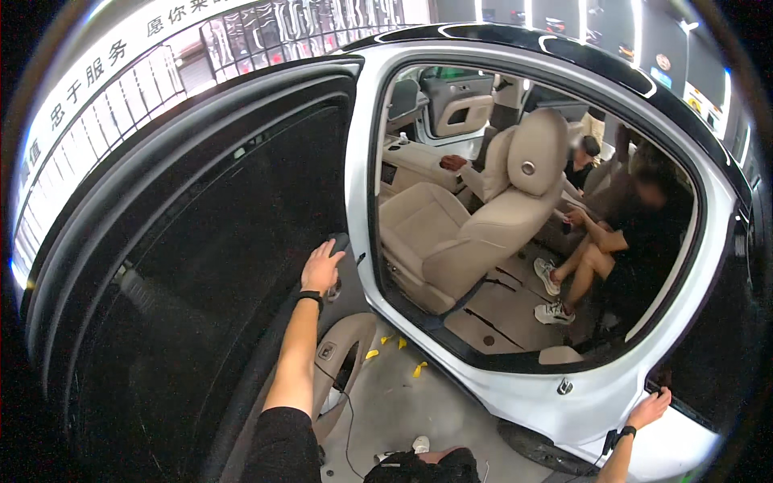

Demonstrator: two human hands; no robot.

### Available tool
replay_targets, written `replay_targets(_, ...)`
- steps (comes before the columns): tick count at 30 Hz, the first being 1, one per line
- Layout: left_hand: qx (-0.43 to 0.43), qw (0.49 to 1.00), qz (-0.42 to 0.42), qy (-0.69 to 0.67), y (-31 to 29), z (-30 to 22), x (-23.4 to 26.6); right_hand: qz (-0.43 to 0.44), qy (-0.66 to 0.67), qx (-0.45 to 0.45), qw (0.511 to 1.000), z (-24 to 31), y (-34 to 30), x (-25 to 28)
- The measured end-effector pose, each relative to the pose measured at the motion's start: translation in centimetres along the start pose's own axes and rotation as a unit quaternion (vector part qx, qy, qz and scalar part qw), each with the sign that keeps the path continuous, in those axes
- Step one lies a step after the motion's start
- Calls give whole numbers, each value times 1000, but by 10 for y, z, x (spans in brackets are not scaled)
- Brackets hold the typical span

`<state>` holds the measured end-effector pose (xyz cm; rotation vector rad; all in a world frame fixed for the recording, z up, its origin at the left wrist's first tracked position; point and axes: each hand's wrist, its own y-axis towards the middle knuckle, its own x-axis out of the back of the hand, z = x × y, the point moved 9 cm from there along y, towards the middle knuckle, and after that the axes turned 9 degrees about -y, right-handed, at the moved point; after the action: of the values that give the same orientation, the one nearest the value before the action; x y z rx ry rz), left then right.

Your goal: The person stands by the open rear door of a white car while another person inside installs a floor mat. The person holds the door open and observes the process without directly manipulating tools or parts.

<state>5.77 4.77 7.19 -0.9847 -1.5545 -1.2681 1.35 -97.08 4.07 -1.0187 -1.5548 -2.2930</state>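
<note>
Car door [201, 249], the work under hand as I watch, stands swung wide at the near left, its dark glass facing the person, presumably so that both the doorway and the inner trim can be got at. Near right, the right hand [651, 407] has bent fingers at the edge of the white body [612, 419] by the dark rear window [684, 402]; I cannot tell whether it grips or merely rests, though it may well be a brace. A little farther, at the left, the left hand [324, 267] reaches forward, fingers outstretched over a dark corner piece [341, 241] beside the pillar, perhaps to steady the door; how firm the hold is, I cannot tell. Below it sits the beige door panel [354, 332], a thin dark cable [352, 419] trailing down from it, and yellow scraps [419, 369] lie on the grey floor [394, 410] just beside. Through the opening, the beige front seat [483, 233] faces left; behind it, a seated person [664, 249] bends low, probably for want of headroom. Farther in is someone in a dark cap [590, 146], and beyond the seat, the far door [459, 113] hangs ajar.
</note>
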Motion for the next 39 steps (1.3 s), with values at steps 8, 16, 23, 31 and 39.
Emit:
replay_targets(8, 13, 1000, 8, -11, 2, 1, 3, -21, -66, 29, 997, -17, -1, -20)
replay_targets(16, 6, 1000, -8, 8, -6, 6, 9, -15, -38, 41, 998, -42, 0, -48)
replay_targets(23, 8, 1000, -7, 6, -1, 4, 8, -43, -48, 52, 997, -22, -1, -35)
replay_targets(31, 20, 1000, -14, -17, 1, 1, 4, -78, -33, 73, 994, 56, 8, 49)
replay_targets(39, 10, 999, -34, -6, -4, 5, 11, -93, -8, 81, 992, 22, 0, 30)
